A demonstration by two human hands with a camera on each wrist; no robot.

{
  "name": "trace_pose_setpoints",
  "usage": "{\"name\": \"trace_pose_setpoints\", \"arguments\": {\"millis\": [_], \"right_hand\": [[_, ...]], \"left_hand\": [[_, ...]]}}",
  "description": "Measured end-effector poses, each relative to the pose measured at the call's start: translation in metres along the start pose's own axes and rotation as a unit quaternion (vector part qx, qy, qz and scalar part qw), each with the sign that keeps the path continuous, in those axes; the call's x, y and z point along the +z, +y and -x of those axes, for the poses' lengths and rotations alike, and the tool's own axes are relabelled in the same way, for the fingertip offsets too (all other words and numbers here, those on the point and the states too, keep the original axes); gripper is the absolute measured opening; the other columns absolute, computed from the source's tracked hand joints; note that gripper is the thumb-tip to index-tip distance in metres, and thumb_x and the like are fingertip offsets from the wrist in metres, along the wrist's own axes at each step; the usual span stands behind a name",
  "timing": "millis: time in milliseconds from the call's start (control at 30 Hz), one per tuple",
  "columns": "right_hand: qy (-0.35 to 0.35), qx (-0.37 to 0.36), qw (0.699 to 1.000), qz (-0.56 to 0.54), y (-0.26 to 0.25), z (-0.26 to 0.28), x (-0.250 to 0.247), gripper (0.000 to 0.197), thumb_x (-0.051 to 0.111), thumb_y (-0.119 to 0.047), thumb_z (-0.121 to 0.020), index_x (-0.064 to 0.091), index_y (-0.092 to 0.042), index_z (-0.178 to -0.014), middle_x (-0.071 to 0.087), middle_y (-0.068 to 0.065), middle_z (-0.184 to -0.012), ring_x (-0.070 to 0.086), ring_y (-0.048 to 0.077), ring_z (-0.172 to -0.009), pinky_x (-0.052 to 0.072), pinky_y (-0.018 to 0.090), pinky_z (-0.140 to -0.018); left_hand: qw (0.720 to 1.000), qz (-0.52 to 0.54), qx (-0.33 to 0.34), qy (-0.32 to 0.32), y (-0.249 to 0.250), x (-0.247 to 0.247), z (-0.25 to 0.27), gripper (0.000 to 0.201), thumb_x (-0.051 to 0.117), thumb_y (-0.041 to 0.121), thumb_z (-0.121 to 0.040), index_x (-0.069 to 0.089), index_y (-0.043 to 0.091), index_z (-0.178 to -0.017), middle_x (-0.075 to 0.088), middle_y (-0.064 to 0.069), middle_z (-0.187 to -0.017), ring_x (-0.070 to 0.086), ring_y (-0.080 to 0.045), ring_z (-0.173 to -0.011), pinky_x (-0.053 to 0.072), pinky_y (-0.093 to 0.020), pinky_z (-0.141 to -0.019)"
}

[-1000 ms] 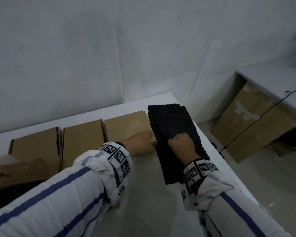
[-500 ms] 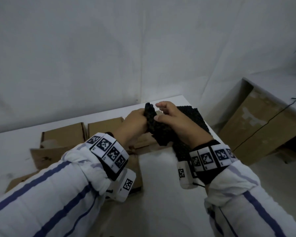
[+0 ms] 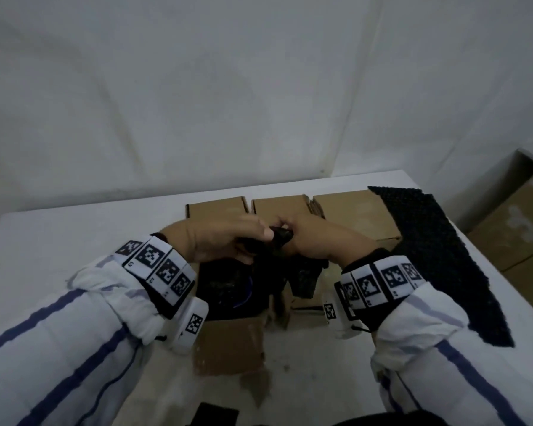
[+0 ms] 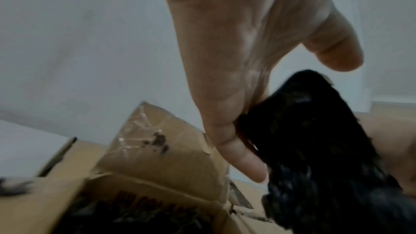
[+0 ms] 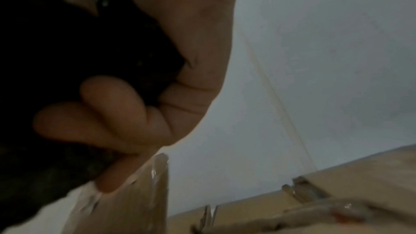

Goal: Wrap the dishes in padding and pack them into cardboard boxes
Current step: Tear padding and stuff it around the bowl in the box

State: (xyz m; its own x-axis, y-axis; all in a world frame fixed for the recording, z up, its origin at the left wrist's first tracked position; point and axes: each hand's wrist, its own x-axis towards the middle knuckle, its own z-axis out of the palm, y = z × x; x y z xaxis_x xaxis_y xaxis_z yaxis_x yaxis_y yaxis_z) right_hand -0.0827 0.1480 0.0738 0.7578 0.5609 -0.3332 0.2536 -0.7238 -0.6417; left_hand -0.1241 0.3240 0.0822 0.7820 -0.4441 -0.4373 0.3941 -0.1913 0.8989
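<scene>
Over the white table (image 3: pixel 59 241) and its open cardboard box (image 3: pixel 228 348), the left hand (image 3: pixel 216 238) and right hand (image 3: pixel 317 238) both pinch a hanging black padding sheet (image 3: pixel 302 278), which may slip from such shallow holds.

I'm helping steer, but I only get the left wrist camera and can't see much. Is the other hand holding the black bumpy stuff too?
Observer: Yes. The right hand has its fingers curled round the black padding, facing the left hand, which grips it too.
Operator: Are there more boxes than the open one I see?
Observer: Three closed boxes stand in a row just beyond the hands.
Operator: Is there any more padding?
Observer: Yes, a flat spare sheet lies along the right side of the table.
</scene>
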Motion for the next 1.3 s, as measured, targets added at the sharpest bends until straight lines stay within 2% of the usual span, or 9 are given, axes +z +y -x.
{"name": "trace_pose_setpoints", "arguments": {"millis": [100,200,333,467,633,733,933,1100,1300], "right_hand": [[0.002,-0.027,0.999,0.028,-0.015,-0.009,0.026,0.026,0.062,-0.005,-0.081,0.05,-0.028,-0.082,0.052,-0.012,-0.082,0.052,0.007,-0.078,0.041,0.018,-0.063],[-0.025,-0.023,0.995,0.095,-0.024,-0.015,0.046,0.019,0.059,-0.008,-0.082,0.059,-0.025,-0.09,0.055,-0.007,-0.089,0.052,0.013,-0.084,0.039,0.022,-0.062],[-0.118,-0.005,0.96,0.252,-0.031,-0.016,0.059,0.028,0.05,-0.008,-0.09,0.066,-0.019,-0.11,0.063,0.004,-0.107,0.058,0.023,-0.093,0.041,0.027,-0.071],[-0.133,0.008,0.912,0.388,-0.031,-0.02,0.08,0.023,0.045,-0.017,-0.095,0.064,-0.014,-0.108,0.06,0.007,-0.103,0.051,0.023,-0.084,0.038,0.033,-0.07],[-0.112,0.01,0.928,0.354,-0.031,-0.023,0.08,0.025,0.049,-0.013,-0.093,0.055,-0.012,-0.117,0.042,0.013,-0.119,0.051,0.026,-0.089,0.046,0.033,-0.079],[-0.12,0.019,0.962,0.245,-0.044,-0.015,0.064,0.018,0.057,-0.009,-0.086,0.051,-0.017,-0.101,0.042,0.005,-0.105,0.048,0.021,-0.079,0.042,0.026,-0.063],[-0.213,0.079,0.911,0.344,-0.052,-0.017,0.081,0.016,0.053,-0.011,-0.091,0.065,-0.002,-0.089,0.048,0.006,-0.069,0.047,0.023,-0.065,0.04,0.034,-0.069],[-0.182,0.058,0.914,0.359,-0.048,-0.014,0.093,0.03,0.054,-0.016,-0.092,0.06,-0.003,-0.118,0.062,0.017,-0.114,0.043,0.021,-0.084,0.037,0.032,-0.074],[-0.148,0.015,0.941,0.304,-0.042,-0.016,0.078,0.043,0.064,-0.03,-0.086,0.051,-0.01,-0.122,0.054,0.01,-0.116,0.051,0.023,-0.088,0.044,0.031,-0.074]], "left_hand": [[0.99,-0.139,-0.028,0.024,-0.018,-0.015,0.012,0.012,0.066,0.011,-0.082,0.056,0.016,-0.081,0.058,0.0,-0.084,0.057,-0.011,-0.077,0.049,-0.022,-0.065],[0.921,-0.373,-0.034,0.101,-0.038,-0.02,0.01,0.036,0.07,0.004,-0.075,0.04,0.021,-0.083,0.049,-0.001,-0.083,0.044,-0.013,-0.069,0.037,-0.025,-0.057],[0.861,-0.507,-0.032,0.018,-0.058,-0.009,0.007,0.029,0.07,0.013,-0.079,0.047,0.022,-0.093,0.048,0.008,-0.083,0.044,-0.008,-0.069,0.035,-0.021,-0.057],[0.807,-0.588,0.001,-0.054,-0.069,-0.008,0.007,0.032,0.059,0.007,-0.088,0.062,0.016,-0.118,0.058,-0.002,-0.115,0.055,-0.022,-0.1,0.043,-0.026,-0.081],[0.801,-0.597,0.005,-0.032,-0.081,-0.01,0.003,0.016,0.052,0.01,-0.091,0.06,0.01,-0.105,0.061,-0.009,-0.106,0.052,-0.022,-0.087,0.04,-0.027,-0.078],[0.795,-0.606,-0.008,-0.025,-0.086,-0.014,0.0,0.019,0.052,0.014,-0.092,0.059,0.013,-0.109,0.061,-0.007,-0.107,0.055,-0.023,-0.092,0.045,-0.03,-0.086],[0.813,-0.58,-0.045,-0.021,-0.091,-0.009,-0.004,0.029,0.049,0.025,-0.097,0.061,0.014,-0.121,0.063,-0.007,-0.119,0.058,-0.024,-0.106,0.043,-0.036,-0.1],[0.774,-0.627,-0.082,-0.038,-0.09,0.003,-0.006,0.03,0.043,0.024,-0.1,0.06,0.006,-0.117,0.062,-0.014,-0.116,0.058,-0.03,-0.104,0.045,-0.034,-0.093],[0.76,-0.648,-0.048,0.015,-0.074,-0.016,-0.003,0.031,0.058,0.033,-0.09,0.058,0.014,-0.114,0.055,-0.013,-0.119,0.053,-0.026,-0.097,0.046,-0.033,-0.091]]}}
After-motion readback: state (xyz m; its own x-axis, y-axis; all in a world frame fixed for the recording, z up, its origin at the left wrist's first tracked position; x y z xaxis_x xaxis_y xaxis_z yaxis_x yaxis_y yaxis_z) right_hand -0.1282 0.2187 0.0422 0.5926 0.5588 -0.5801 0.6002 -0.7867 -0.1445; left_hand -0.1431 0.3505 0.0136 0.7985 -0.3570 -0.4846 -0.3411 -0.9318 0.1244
